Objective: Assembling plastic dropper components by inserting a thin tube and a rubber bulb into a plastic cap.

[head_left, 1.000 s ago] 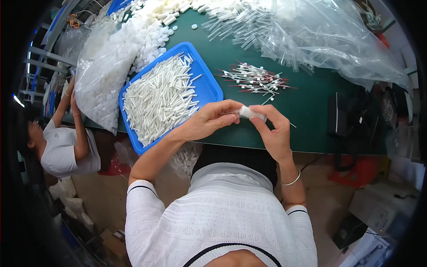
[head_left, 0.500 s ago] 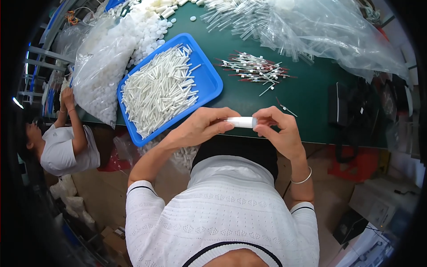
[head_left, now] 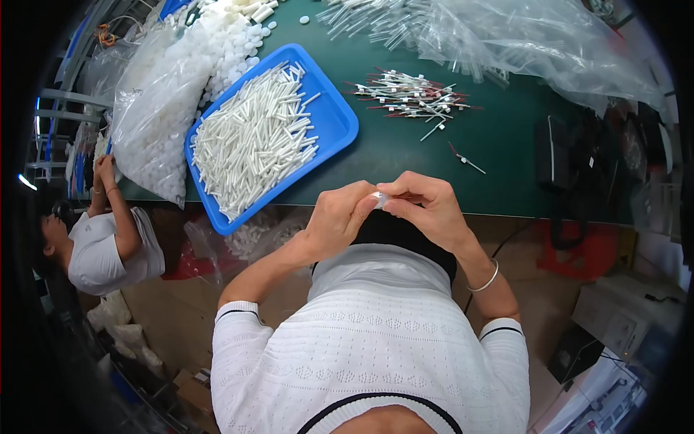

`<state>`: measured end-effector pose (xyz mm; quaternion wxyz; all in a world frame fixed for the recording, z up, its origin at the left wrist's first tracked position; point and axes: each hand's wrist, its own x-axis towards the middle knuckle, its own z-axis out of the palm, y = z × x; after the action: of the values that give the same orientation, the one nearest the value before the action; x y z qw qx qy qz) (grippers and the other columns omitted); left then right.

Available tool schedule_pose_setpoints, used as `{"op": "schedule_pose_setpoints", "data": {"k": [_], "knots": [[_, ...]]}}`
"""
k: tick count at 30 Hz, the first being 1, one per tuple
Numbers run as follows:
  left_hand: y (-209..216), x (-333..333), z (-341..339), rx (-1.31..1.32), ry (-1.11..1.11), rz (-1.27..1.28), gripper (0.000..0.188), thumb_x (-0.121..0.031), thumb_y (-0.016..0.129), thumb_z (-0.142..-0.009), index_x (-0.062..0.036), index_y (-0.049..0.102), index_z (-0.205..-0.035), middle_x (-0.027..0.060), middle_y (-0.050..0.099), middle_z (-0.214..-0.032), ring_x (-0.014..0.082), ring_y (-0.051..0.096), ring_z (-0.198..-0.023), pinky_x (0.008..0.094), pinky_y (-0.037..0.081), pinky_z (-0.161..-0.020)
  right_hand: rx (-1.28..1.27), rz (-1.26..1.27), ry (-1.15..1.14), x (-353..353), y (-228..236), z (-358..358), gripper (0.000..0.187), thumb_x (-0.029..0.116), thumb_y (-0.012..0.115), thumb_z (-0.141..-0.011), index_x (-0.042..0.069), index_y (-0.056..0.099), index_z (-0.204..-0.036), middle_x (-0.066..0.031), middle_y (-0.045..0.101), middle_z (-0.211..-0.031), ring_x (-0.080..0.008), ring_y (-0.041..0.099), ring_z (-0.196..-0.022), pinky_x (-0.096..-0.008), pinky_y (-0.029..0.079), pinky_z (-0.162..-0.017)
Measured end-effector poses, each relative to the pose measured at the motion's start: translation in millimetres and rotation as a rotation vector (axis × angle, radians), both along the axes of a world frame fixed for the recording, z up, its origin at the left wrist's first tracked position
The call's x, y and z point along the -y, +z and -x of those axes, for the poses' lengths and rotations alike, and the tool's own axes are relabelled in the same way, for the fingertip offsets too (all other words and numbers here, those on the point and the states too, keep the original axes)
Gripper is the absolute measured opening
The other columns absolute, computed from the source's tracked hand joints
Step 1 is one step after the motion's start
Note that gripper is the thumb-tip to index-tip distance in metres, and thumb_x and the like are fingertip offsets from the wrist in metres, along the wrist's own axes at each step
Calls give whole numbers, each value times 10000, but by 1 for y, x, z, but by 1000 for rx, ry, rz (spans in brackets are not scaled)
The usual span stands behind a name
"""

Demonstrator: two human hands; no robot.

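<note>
Close together at the table's near edge, both my hands are closed around a short white tube. Its left part is hidden in my left hand, while the fingertips of my right hand pinch its right end. Ahead and left of them lies a blue tray heaped with thin white sticks. Beyond my hands is a pile of thin stems with red ends and small white tags. A single such stem lies nearer to my right hand.
A clear bag of white round caps slumps left of the tray, with loose caps beyond. Clear tubes and plastic bags cover the far right. A black case sits at the right. Another person works at the left.
My hands have drawn closer together, covering most of the white tube, which showed at nearly full length before. The tube now shows only a small part between my fingers.
</note>
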<state>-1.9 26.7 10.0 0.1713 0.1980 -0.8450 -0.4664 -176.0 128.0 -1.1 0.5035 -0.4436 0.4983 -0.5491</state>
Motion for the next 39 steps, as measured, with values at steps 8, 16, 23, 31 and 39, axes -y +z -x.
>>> {"op": "schedule_pose_setpoints", "data": {"k": [8,16,23,31,39], "knots": [[2,1,3,-29,-21,232,262,-147,707,-822,-28,558,-1003,122,584,-787,302,589,-679,354,462,-574,204,161,-247,-8,-23,-18,207,-54,670,-831,-11,692,-1032,-69,591,-1015,-107,593,-880,-216,502,-763],[4,-1,5,-49,35,406,243,-151,712,-808,-23,574,-962,124,580,-780,300,587,-675,362,453,-562,7,282,-169,1,-16,-14,271,-35,679,-832,34,696,-1093,-40,586,-984,-84,547,-822,-210,470,-700],[2,0,-4,29,-66,-209,228,-219,556,-955,2,593,-912,131,552,-672,248,497,-562,336,423,-543,223,160,-93,-3,-24,-12,238,17,676,-855,14,693,-1092,-45,587,-951,-101,571,-816,-238,486,-726],[-12,-9,4,-95,-137,-1377,589,-570,239,-994,-86,467,-748,-21,406,-610,120,399,-574,239,367,-572,430,0,-81,7,-18,-20,253,32,659,-883,-20,575,-1116,-53,601,-780,-69,603,-698,-190,476,-629],[-20,-30,10,-317,-40,-1588,560,-538,201,-1009,-89,463,-801,41,484,-836,168,476,-819,315,426,-804,-697,449,-254,-11,-14,-28,749,110,823,-627,-2,479,-1283,-171,528,-1193,-309,582,-1000,-361,535,-788]]}}
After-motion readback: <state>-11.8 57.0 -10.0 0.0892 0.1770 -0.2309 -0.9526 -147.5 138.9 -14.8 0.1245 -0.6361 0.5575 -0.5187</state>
